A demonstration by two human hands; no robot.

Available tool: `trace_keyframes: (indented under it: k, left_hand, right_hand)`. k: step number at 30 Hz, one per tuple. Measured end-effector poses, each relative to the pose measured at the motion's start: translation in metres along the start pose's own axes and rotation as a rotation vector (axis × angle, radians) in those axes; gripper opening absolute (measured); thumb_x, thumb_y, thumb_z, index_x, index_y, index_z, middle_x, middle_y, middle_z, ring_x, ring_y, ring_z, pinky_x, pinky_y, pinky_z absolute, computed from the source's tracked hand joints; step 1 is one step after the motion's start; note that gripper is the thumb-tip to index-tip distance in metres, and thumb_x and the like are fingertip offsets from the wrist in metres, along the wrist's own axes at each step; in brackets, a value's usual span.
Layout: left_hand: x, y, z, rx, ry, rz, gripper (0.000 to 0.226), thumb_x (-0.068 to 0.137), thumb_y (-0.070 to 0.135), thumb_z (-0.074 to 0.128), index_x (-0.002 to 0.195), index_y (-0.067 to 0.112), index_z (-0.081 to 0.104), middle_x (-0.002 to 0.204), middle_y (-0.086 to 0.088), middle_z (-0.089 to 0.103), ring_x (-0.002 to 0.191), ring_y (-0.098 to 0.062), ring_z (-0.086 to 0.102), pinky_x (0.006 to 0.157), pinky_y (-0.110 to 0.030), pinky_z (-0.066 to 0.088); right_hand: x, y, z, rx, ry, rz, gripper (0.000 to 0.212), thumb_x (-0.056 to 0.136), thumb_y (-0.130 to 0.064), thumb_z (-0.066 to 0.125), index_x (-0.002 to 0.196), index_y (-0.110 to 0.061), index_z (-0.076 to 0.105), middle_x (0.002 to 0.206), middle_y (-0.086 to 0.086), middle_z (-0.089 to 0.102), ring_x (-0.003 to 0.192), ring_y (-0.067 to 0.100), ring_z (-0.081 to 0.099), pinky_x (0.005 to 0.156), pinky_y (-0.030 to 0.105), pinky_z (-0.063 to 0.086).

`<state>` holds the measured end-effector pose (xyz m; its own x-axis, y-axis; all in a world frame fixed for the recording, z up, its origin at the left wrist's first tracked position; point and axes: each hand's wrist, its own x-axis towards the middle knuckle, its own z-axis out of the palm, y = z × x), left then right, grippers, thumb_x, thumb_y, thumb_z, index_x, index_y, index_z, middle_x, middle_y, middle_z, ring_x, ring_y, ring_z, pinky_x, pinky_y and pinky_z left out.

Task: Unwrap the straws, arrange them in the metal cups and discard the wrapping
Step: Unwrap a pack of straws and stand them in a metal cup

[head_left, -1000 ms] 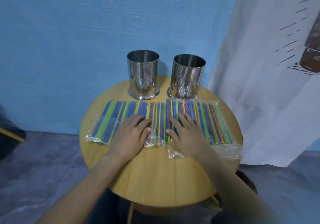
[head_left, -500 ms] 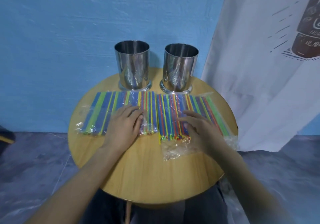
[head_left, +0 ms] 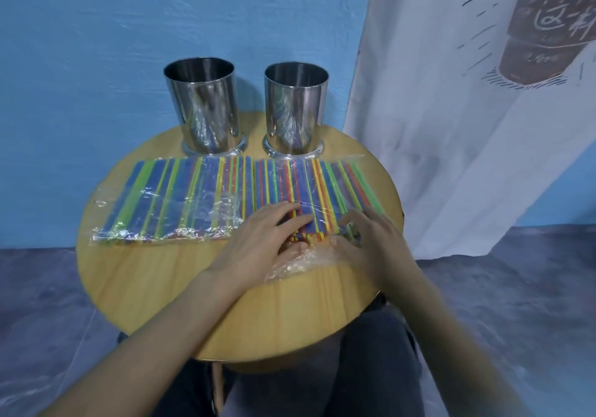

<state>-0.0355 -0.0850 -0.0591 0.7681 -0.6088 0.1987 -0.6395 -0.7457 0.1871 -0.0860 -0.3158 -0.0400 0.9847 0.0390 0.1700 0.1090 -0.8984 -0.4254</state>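
- We see a round, light wooden worktop (head_left: 258,316) set against a blue painted wall (head_left: 96,36).
- Two shiny cylindrical metal cups stand upright at its far edge: the left cup (head_left: 204,107) and the right cup (head_left: 295,110), near each other but apart.
- Just in front of them lie two flat packs of thin coloured plastic straws in clear film, side by side, with their inner edges meeting.
- The left straw pack (head_left: 174,200) lies untouched, its film crinkled at the near end.
- The right straw pack (head_left: 322,184) has both hands on its near end.
- The left hand (head_left: 258,239) rests on it palm down, fingers stretched out flat across the straws and gripping nothing.
- The right hand (head_left: 371,242) sits on the pack's near right part with bent fingers; blur keeps us from telling whether it pinches the film.
- Loose clear wrapping (head_left: 300,266) bunches on the wood between the two thumbs.
- A white printed cloth (head_left: 451,126) hangs at the right.
- Below the worktop we see dark trousers (head_left: 371,368) and a grey floor (head_left: 38,303).
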Motion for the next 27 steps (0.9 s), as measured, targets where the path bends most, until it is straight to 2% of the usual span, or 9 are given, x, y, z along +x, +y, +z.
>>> trace_keyframes:
  k: [3,6,9,12,16,19,22,27]
  left_hand:
    - [0.005,0.011,0.0,0.068,-0.007,-0.015,0.055,0.103,0.057,0.043,0.154,0.039,0.037,0.162,0.005,0.033,0.148,-0.02,0.032,0.122,-0.041,0.026]
    - [0.016,0.018,0.001,0.061,-0.018,0.023,0.055,0.103,0.053,0.044,0.155,0.037,0.037,0.165,0.006,0.03,0.151,-0.018,0.027,0.124,-0.04,0.019]
    - [0.025,0.026,0.011,0.089,-0.076,0.119,0.056,0.104,0.052,0.035,0.157,0.036,0.03,0.168,0.008,0.019,0.156,-0.014,0.015,0.129,-0.043,0.01]
    - [0.03,0.029,0.018,0.109,-0.085,0.127,0.054,0.105,0.054,0.03,0.157,0.04,0.026,0.167,0.01,0.02,0.156,-0.014,0.015,0.129,-0.045,0.009]
    - [0.028,0.025,0.019,0.143,-0.073,0.116,0.054,0.105,0.058,0.022,0.157,0.042,0.026,0.166,0.01,0.022,0.156,-0.016,0.017,0.128,-0.047,0.009]
    - [0.029,0.021,0.018,0.157,-0.081,0.106,0.057,0.104,0.059,0.019,0.156,0.04,0.029,0.166,0.008,0.027,0.155,-0.017,0.021,0.127,-0.047,0.009]
    - [0.029,0.02,0.016,0.155,-0.076,0.1,0.056,0.104,0.059,0.026,0.156,0.039,0.031,0.166,0.007,0.028,0.155,-0.018,0.022,0.127,-0.045,0.006]
    - [0.028,0.022,0.015,0.13,-0.07,0.095,0.058,0.103,0.06,0.025,0.158,0.041,0.025,0.167,0.009,0.022,0.156,-0.015,0.015,0.127,-0.042,-0.001]
  right_hand:
    - [-0.004,0.004,-0.002,0.028,-0.009,0.015,0.022,0.095,-0.039,0.068,0.104,-0.028,0.052,0.095,-0.017,0.052,0.083,0.002,0.049,0.071,0.021,0.037]
    - [-0.007,0.008,-0.003,0.055,-0.029,0.039,0.023,0.097,-0.036,0.067,0.095,-0.024,0.047,0.081,-0.019,0.047,0.073,0.0,0.048,0.061,0.016,0.03]
    - [-0.009,0.015,-0.001,0.045,-0.042,0.072,0.023,0.097,-0.038,0.065,0.09,-0.024,0.048,0.08,-0.013,0.054,0.075,0.006,0.052,0.063,0.018,0.036]
    - [-0.012,0.019,-0.004,0.013,-0.042,0.146,0.025,0.098,-0.045,0.061,0.092,-0.023,0.05,0.083,-0.008,0.06,0.078,0.015,0.059,0.07,0.03,0.05]
    - [-0.011,0.018,-0.009,-0.028,-0.092,0.219,0.034,0.098,-0.054,0.058,0.091,-0.02,0.054,0.089,-0.004,0.065,0.083,0.019,0.062,0.074,0.035,0.054]
    - [-0.008,0.017,-0.005,0.074,-0.111,0.222,0.022,0.098,-0.047,0.063,0.097,-0.025,0.058,0.094,-0.009,0.065,0.087,0.012,0.061,0.074,0.029,0.052]
    - [-0.007,0.016,0.0,0.198,-0.083,0.211,0.015,0.097,-0.038,0.067,0.096,-0.026,0.059,0.083,-0.012,0.059,0.078,0.003,0.056,0.065,0.02,0.041]
    - [-0.011,0.014,0.004,0.293,0.017,0.167,0.017,0.097,-0.023,0.068,0.085,-0.024,0.057,0.073,-0.006,0.058,0.071,0.009,0.055,0.065,0.023,0.043]
